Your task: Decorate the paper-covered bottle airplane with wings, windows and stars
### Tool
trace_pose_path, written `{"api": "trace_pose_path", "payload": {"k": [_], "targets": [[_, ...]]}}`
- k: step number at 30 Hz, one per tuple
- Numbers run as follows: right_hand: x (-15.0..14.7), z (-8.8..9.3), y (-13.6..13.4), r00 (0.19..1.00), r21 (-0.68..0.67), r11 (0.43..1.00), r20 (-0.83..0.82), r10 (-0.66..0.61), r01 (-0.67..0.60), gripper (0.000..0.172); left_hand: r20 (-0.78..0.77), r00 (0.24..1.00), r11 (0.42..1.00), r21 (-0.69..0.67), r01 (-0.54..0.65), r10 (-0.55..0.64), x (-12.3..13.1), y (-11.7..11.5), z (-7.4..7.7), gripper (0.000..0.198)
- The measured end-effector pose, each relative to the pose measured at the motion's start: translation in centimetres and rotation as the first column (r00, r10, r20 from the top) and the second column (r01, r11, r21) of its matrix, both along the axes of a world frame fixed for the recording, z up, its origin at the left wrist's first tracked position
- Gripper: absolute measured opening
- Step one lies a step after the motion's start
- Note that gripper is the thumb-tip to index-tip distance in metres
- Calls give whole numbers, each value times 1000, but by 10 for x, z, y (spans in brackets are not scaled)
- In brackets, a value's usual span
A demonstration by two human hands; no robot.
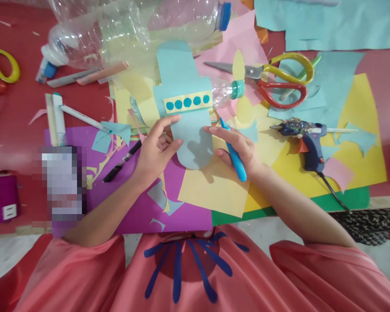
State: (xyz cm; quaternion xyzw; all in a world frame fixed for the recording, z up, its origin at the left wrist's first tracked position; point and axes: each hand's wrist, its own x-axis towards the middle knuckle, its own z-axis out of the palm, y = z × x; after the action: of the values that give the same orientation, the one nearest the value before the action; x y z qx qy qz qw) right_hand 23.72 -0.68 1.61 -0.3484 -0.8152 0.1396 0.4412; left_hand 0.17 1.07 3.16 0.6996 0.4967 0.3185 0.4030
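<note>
A small plastic bottle [225,91] with a teal cap is dressed as a paper aeroplane: light blue paper wings [182,73] and a yellow strip with teal dots [187,102]. My left hand [156,149] pinches the near wing at its left edge, thumb on top. My right hand [238,149] holds a blue marker [235,158] in its closed fingers, while its fingertips touch the wing's right edge. A yellow paper propeller [238,65] sits at the bottle's cap.
Scissors [276,78] with yellow and red handles lie right of the bottle. A blue glue gun [307,138] rests on yellow paper, cord trailing to the edge. A large clear bottle [117,30], pens [81,117], a black marker [121,162] and coloured paper sheets cover the red table.
</note>
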Motion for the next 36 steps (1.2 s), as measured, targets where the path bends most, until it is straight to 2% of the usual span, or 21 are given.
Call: {"api": "trace_pose_path", "payload": {"k": [3, 6, 10, 13, 19, 23, 26, 32, 36], "targets": [[2, 1, 0, 997, 6, 1000, -78, -1, 1, 42, 20, 1000, 1000, -13, 1, -1, 0, -3, -5, 43], [4, 2, 0, 985, 22, 998, -161, -56, 60, 40, 0, 1000, 1000, -13, 25, -25, 0, -11, -5, 46], [8, 3, 1, 980, -45, 982, -65, -188, 186, 39, -166, 982, 996, -1, 90, -88, -1, -15, 0, 42], [9, 3, 1, 978, -116, 971, -3, -210, 208, 42, -311, 945, 989, 72, 131, -103, -2, -12, 3, 38], [13, 10, 1, 995, -76, 993, -33, -97, 94, 35, -540, 824, 938, 169, 304, -171, -5, -8, 3, 47], [11, 11, 0, 997, -40, 997, 28, 73, -71, 39, -653, 752, 924, 225, 310, -94, -4, -14, 2, 55], [5, 8, -1, 982, -7, 983, 44, 185, -185, 42, -693, 718, 932, 208, 296, -73, -2, -19, 4, 57], [2, 7, -4, 962, 18, 978, 183, 203, -210, 43, -654, 749, 953, 152, 263, -102, -2, -24, 10, 62], [4, 7, -3, 967, 59, 981, 188, 173, -187, 39, -625, 773, 958, 139, 252, -113, -2, -25, 9, 63]]}}
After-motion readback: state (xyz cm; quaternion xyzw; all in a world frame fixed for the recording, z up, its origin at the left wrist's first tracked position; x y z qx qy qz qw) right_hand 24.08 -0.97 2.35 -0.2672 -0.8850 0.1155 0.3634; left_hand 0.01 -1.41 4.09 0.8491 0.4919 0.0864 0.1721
